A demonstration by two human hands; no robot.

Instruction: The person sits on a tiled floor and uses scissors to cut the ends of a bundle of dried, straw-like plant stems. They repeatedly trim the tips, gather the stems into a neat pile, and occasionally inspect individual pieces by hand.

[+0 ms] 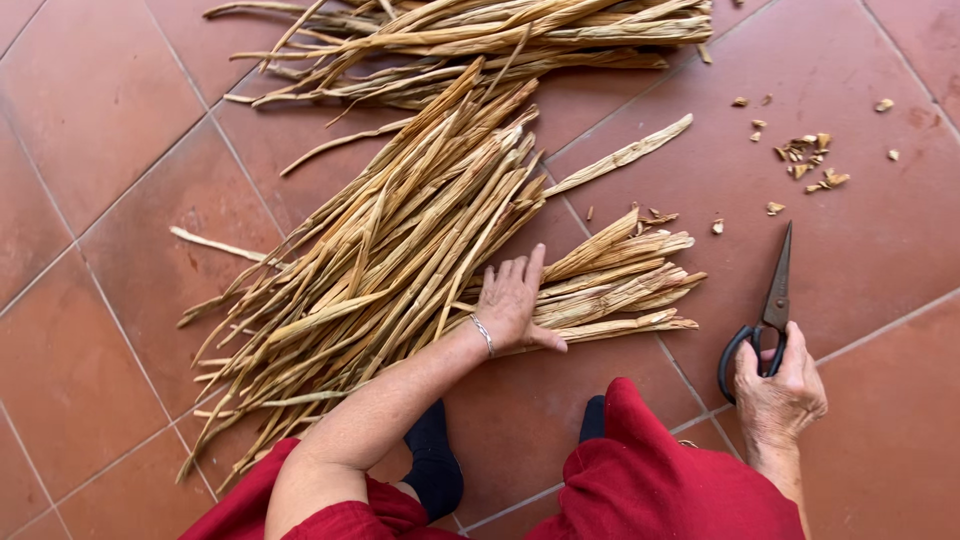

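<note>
Left hand: the left hand (512, 303) lay flat, fingers spread and released, pressing on the short bundle of pale, dried, strap-like leaf strips (620, 280), touching its near end.
Right hand: the right hand (779, 392) was closed around the black loop handles of the dark metal scissors (768, 320), whose closed blades pointed away from the person, well apart from the bundle.
Short bundle: lay on the floor between the two hands, its cut ends squared off to the right.
Long sheaf: a large fan of long, fibrous, straw-coloured strips (380, 270) lay diagonally beside the left forearm, twisted and ribbed in texture.
Far pile: a further heap of the same strips (480, 40) lay across the top.
Offcuts: small tan trimmings (808, 160) were scattered beyond the scissor tips.
Floor: matt terracotta square tiles (120, 300) with pale grout lines.
</note>
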